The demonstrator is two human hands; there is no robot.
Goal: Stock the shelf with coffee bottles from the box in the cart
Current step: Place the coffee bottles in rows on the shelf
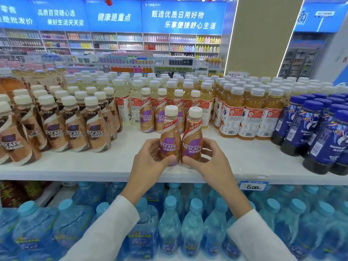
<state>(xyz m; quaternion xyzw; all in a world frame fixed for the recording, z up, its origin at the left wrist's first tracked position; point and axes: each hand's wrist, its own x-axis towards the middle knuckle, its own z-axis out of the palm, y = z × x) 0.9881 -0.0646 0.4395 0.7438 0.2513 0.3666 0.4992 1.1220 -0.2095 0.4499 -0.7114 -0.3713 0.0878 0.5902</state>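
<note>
Left hand [148, 161] grasps glossy curved plastic coffee bottle [169, 132]; right hand [211, 161] grasps second bottle [192, 136].

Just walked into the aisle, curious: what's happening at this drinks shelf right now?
A person is stocking it. The left hand grips one purple-labelled plastic coffee bottle with a white cap and the right hand grips a second such bottle, the two side by side, upright near the front of the white shelf. Four matching bottles already stand behind them.
</note>
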